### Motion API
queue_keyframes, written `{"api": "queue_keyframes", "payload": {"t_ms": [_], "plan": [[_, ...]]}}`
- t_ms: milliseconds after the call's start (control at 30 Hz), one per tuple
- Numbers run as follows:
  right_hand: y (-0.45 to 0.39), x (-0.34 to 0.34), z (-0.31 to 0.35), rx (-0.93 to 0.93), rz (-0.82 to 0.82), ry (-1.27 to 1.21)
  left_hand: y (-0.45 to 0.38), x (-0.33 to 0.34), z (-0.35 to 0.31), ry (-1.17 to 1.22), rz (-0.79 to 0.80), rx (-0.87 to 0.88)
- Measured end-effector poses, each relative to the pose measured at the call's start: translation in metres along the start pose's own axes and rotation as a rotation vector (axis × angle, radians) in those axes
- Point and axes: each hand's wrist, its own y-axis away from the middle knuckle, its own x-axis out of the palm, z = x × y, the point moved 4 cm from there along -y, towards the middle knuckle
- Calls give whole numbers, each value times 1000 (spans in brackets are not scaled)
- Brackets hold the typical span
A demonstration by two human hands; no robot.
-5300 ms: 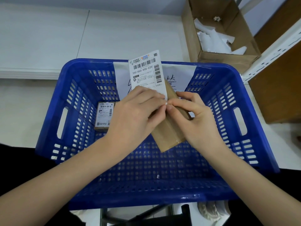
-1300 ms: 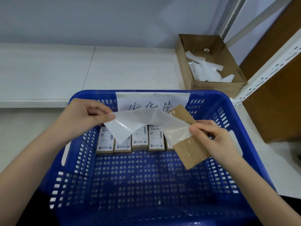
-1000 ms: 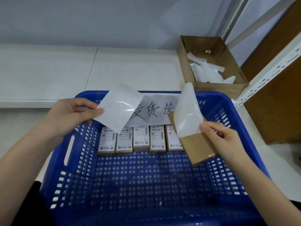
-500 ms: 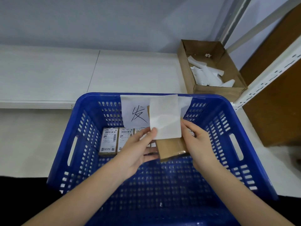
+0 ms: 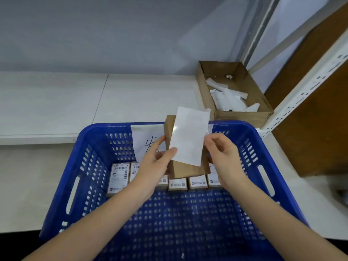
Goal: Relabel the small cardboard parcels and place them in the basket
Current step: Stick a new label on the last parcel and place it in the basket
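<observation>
A white paper sign (image 5: 145, 142) taped to the far wall of the blue basket (image 5: 90, 140) bore 1 handwritten black character, partly hidden. The labels (image 5: 119, 173) on the parcels carried barcodes and print too small to read.

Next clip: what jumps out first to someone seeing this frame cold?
The big blue basket fills the lower frame, with a row of labelled parcels along its far wall. Above it, centre frame, the left hand pinches a blank white sheet against a brown cardboard parcel, while the right hand hovers beside it. At upper right, an open cardboard box holds white paper scraps.
</observation>
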Motion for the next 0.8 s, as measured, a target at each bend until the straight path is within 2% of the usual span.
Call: {"api": "queue_keyframes", "payload": {"t_ms": [233, 433, 633, 800], "plan": [[-74, -43, 20, -112, -113, -25, -72, 24, -23, 81, 6, 26], [-154, -97, 33, -217, -153, 251, -136, 46, -54, -44, 6, 105], [-232, -126, 19, -184, -221, 307, -180, 76, -67, -97, 24, 123], [-280, -137, -27, -62, -207, 395, -202, 90, -68, -133, 18, 122]]}}
